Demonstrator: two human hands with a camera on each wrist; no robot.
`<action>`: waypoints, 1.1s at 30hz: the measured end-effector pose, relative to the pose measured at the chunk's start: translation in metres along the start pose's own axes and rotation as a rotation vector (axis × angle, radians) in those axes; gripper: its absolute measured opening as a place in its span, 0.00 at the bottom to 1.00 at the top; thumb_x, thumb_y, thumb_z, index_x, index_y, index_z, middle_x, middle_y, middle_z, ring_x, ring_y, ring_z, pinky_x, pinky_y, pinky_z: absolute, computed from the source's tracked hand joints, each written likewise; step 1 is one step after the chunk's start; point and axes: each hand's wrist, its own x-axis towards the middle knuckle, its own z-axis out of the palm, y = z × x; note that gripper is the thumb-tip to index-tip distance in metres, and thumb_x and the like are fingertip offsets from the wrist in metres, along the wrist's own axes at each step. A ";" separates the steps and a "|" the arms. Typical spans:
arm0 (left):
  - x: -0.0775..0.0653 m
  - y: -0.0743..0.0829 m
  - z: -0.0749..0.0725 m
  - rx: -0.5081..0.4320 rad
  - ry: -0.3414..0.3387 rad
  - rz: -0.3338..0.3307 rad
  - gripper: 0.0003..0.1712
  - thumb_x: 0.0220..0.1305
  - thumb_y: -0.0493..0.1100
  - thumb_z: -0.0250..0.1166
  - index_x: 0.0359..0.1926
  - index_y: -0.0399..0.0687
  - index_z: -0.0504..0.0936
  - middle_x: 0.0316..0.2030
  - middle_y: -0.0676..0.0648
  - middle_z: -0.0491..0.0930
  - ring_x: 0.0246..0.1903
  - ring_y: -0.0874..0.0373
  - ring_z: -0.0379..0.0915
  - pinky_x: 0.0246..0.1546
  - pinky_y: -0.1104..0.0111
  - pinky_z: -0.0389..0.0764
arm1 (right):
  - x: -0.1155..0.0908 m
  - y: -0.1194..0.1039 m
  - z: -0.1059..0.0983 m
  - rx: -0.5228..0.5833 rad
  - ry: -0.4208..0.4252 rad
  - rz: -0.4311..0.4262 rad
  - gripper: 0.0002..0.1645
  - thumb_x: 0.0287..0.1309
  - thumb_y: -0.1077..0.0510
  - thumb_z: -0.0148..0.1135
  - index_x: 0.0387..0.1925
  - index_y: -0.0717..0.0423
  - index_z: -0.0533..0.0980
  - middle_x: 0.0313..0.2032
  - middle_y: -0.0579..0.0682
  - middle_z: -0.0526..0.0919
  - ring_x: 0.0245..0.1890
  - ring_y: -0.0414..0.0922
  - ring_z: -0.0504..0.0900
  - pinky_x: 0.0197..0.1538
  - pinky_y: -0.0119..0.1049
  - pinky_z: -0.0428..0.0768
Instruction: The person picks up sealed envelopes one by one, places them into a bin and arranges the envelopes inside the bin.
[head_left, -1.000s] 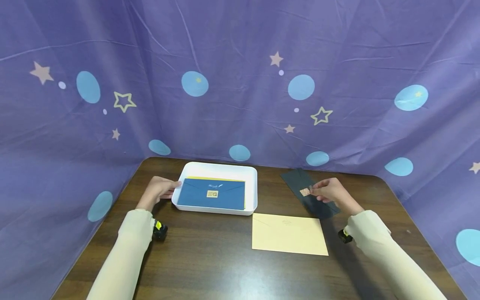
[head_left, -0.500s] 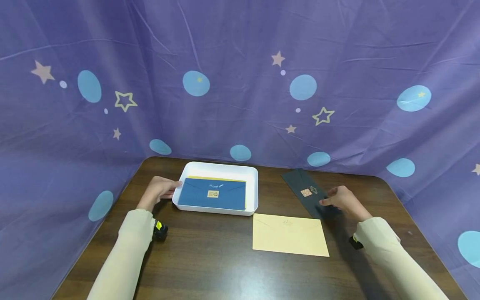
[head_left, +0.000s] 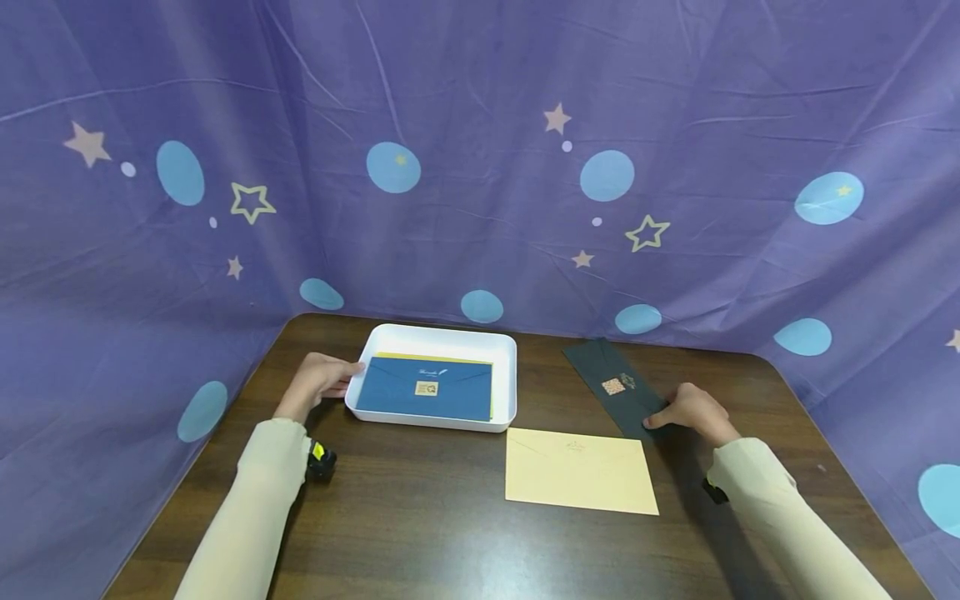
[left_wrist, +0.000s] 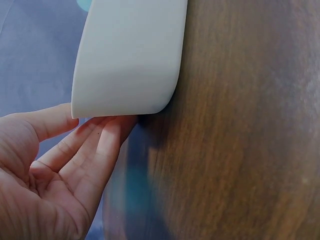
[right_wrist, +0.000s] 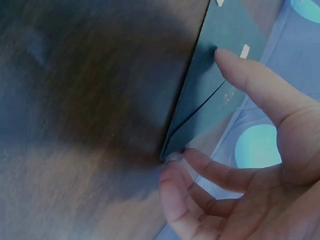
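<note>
My left hand [head_left: 318, 379] holds the left wall of a white tray [head_left: 506, 375], thumb over the rim and fingers against the outside, as the left wrist view [left_wrist: 65, 170] shows. Inside lies a blue envelope [head_left: 397, 396] with a tan stamp-like sticker [head_left: 426, 388], on top of something yellow [head_left: 480, 361]. At the back right, my right hand [head_left: 697, 410] is at the near end of a dark green envelope [head_left: 600, 362]. Its fingertips touch the end edge and the thumb lies over the face, apart from the fingers [right_wrist: 175, 195]. A patterned square sticker [head_left: 612, 386] sits on that envelope.
A cream envelope [head_left: 577, 479] lies flat on the brown wooden table [head_left: 420, 508], close to the tray's front right corner and the dark envelope. Behind and beside the table hangs a purple curtain [head_left: 480, 233] with stars and blue ovals.
My right hand has left the sticker on the dark envelope and moved right and nearer, to the envelope's near end. My left hand and the tray have stayed put.
</note>
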 end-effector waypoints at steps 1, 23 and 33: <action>0.000 0.000 0.000 -0.001 -0.002 0.004 0.29 0.67 0.42 0.69 0.58 0.20 0.76 0.21 0.53 0.82 0.23 0.65 0.80 0.26 0.72 0.87 | 0.000 0.000 0.000 -0.009 0.003 0.018 0.38 0.42 0.40 0.81 0.43 0.68 0.81 0.40 0.60 0.84 0.38 0.53 0.79 0.36 0.47 0.79; 0.000 0.000 0.001 0.009 -0.003 -0.001 0.29 0.67 0.42 0.68 0.59 0.20 0.76 0.22 0.53 0.82 0.23 0.65 0.80 0.27 0.73 0.87 | 0.013 0.010 0.005 0.149 -0.112 0.007 0.34 0.44 0.46 0.82 0.20 0.52 0.61 0.23 0.48 0.60 0.26 0.45 0.64 0.27 0.35 0.71; 0.002 0.000 0.000 0.016 0.011 -0.007 0.29 0.66 0.42 0.69 0.59 0.21 0.76 0.21 0.53 0.82 0.23 0.65 0.80 0.27 0.72 0.87 | 0.015 0.008 0.004 0.136 -0.108 0.010 0.34 0.43 0.47 0.82 0.28 0.59 0.65 0.26 0.50 0.61 0.28 0.45 0.64 0.27 0.34 0.69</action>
